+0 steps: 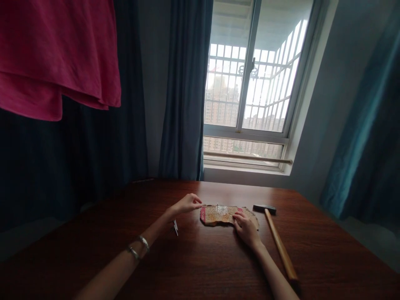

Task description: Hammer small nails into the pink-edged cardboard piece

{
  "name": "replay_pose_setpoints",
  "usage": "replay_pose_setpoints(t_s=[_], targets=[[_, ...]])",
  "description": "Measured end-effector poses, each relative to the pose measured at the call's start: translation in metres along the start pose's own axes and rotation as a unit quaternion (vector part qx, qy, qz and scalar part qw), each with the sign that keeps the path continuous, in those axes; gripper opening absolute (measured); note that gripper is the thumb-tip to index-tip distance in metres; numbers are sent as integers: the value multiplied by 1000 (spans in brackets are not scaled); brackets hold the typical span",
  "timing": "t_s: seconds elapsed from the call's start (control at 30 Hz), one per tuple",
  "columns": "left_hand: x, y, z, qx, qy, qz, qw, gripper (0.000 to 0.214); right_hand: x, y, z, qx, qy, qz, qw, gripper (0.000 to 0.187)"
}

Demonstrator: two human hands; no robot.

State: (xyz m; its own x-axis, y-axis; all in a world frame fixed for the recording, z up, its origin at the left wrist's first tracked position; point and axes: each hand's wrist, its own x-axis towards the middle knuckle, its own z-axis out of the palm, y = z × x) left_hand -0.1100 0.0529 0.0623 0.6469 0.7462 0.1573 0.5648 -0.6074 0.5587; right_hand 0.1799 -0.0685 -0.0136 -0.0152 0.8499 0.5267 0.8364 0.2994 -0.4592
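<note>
A small flat wooden board (218,215) with a dotted face and a pinkish left edge lies on the dark wooden table (200,266). A thin nail (217,206) stands upright near its top edge. My left hand (186,204) is pinched shut just left of the board, with a thin pin-like thing running from its fingertips toward the nail. My right hand (246,227) rests on the board's lower right part, fingers curled and pressing it down. Two bracelets sit on my left wrist.
A hammer with a black head (264,208) and a long wooden handle (280,246) lies to the right of the board. A few loose nails (175,227) lie under my left forearm. A window, blue curtains and a hanging red cloth are behind the table.
</note>
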Motion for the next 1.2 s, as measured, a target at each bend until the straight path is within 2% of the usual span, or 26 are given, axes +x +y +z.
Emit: replay_pose_setpoints(t_s=[0.1, 0.17, 0.27, 0.4, 0.57, 0.83, 1.07, 1.2], targets=[[-28, -20, -27, 48, -3, -77, 996, 32, 1, -1, 0, -2, 0, 8, 1000, 28], [-48, -32, -38, 86, -15, -123, 988, 28, 1, -1, 0, -1, -1, 14, 1000, 28], [-74, -40, -46, 124, -30, -179, 976, 25, 1, -2, -1, 1, 1, 19, 1000, 28], [-92, -34, -45, 168, -36, -198, 965, 24, 1, -3, -3, 5, 4, 16, 1000, 28], [-94, -27, -40, 219, -44, -182, 957, 18, 0, -3, -3, 3, 5, 10, 1000, 28], [-89, -35, -33, 282, -32, -138, 949, 15, 1, -1, 1, 0, 3, 23, 1000, 28], [-90, -35, -32, 292, -44, -140, 945, 14, 1, -2, -1, 4, 7, 16, 1000, 27], [-81, -28, -35, 259, -1, -155, 953, 12, 1, -3, -2, 6, 9, 14, 1000, 28]])
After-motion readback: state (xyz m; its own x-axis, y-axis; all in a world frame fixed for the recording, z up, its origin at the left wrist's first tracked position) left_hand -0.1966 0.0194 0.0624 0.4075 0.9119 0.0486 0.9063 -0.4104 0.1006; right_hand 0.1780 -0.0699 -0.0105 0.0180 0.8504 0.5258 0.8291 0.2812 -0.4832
